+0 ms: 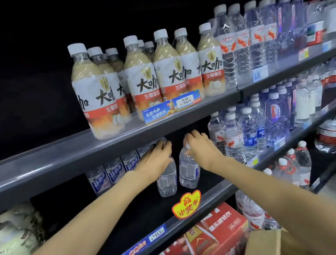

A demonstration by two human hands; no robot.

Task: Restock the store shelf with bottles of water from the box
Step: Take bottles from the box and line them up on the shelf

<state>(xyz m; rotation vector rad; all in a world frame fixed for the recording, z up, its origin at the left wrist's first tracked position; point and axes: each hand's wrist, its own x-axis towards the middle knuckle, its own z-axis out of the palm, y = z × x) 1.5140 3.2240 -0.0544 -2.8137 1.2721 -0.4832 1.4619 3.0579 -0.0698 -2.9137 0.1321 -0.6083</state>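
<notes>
1. Both arms are reaching far in under the upper shelf, onto the middle shelf [193, 205], each hand on its own water bottle.
2. The left hand [156, 160] is closing over the top of the left bottle [167, 181], fingers curled down around its neck; the cap is hidden under the palm.
3. The right hand [202, 146] is gripping the right bottle [188, 172] by its top, fingertips wrapped around the white cap.
4. The two bottles are standing just beside each other on the dark shelf, the right one tilting slightly to the left; whether its base is sitting flat is hard to tell.
5. To the left of them, a row of matching blue-labelled bottles [113, 174] is running along the back of the same shelf.
6. To the right, more water bottles [246, 132] are crowding that shelf, upright and packed close.
7. On the shelf above, milky drink bottles [143, 77] are lining up behind a blue price tag [173, 106].
8. A yellow and red sticker [187, 205] is hanging on the middle shelf's near edge, just below the two bottles.
9. Down at the near right, the brown cardboard box [262, 247] is sitting open beside a red carton [208, 236].
</notes>
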